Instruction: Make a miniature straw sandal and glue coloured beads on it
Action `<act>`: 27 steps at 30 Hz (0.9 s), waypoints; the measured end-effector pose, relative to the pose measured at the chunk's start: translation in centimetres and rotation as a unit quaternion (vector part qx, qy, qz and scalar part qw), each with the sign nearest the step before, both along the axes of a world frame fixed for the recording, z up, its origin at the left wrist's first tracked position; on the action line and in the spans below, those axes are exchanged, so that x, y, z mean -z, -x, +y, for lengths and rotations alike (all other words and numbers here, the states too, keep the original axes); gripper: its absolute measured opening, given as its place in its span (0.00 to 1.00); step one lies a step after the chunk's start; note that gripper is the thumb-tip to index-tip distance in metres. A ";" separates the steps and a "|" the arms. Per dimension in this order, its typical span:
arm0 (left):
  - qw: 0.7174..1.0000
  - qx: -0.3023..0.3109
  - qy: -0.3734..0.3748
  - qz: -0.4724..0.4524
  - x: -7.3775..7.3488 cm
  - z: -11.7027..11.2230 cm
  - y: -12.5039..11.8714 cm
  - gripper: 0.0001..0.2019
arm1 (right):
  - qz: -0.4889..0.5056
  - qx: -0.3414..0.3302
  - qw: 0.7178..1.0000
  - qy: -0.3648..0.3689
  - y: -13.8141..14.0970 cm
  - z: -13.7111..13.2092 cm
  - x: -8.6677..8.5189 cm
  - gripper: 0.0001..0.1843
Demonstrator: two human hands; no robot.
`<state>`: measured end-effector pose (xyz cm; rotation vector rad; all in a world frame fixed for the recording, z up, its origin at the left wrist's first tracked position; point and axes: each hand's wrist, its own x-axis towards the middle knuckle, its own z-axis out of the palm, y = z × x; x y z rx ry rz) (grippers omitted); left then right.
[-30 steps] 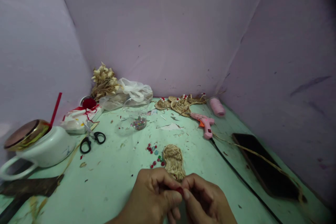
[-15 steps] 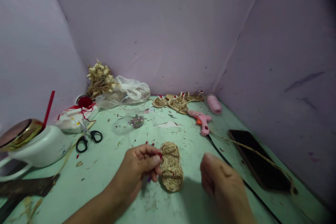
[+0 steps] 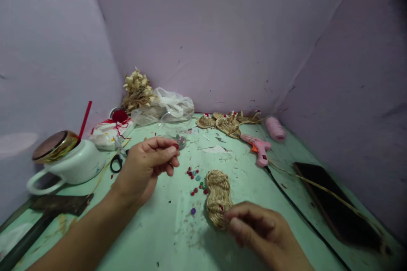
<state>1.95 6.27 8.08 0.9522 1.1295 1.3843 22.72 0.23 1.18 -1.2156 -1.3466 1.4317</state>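
We see the woven piece lying flat on the green table, near the middle and ahead of the person. It is narrow at its waist, and its long axis runs almost straight away from the body. On its near half we notice a small red spot.

The right hand is clearly the nearer one: it comes from the right, and its fingertips are at the lower right edge of the piece. The thumb and forefinger are close together, but we cannot tell if they touch the piece or pinch something. From this hand, the piece lies to the left and a little forward.

The left hand is raised farther forward, well apart from the piece, which lies to its right and nearer the body. Its thumb and forefinger pinch a small red bit.

Just beside the left edge of the piece we find loose beads, with a purple bead nearer to us. Behind the left fingertips stands a clear tub. Farther out, the glue gun is at right, the phone beyond its cable, and the scissors are partly hidden behind the left hand.
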 end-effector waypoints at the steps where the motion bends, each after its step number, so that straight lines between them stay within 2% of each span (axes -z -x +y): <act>1: 0.999 0.024 0.012 0.020 0.5 -0.4 -0.7 0.08 | 0.020 0.034 0.999 0.027 -0.2 0.5 -0.1 0.15; 3: 0.991 0.100 0.050 0.070 1.8 -1.5 -2.4 0.06 | 0.066 0.062 0.993 0.076 -0.5 1.2 -0.2 0.19; 5: 0.976 0.165 0.097 0.108 3.2 -2.8 -4.2 0.05 | 0.082 0.043 0.990 0.110 -0.4 1.4 0.0 0.21; 8: 0.964 0.206 0.086 0.143 5.3 -4.5 -5.9 0.03 | 0.055 0.000 0.991 0.122 -0.2 1.2 0.8 0.22; 11: 0.960 0.214 0.068 0.167 6.4 -5.0 -6.3 0.02 | 0.051 -0.016 0.989 0.137 -0.1 1.2 1.4 0.22; 17: 0.958 0.224 0.160 0.076 6.4 -4.2 -6.2 0.06 | 0.111 0.017 0.987 0.111 0.1 1.5 1.4 0.18; 22: 0.961 0.226 0.155 0.041 6.3 -3.9 -6.2 0.09 | 0.085 -0.002 0.992 0.091 -0.2 1.7 0.9 0.17; 27: 0.966 0.214 0.144 0.020 6.6 -3.7 -5.8 0.11 | 0.109 0.004 0.992 0.070 -0.1 1.5 1.2 0.14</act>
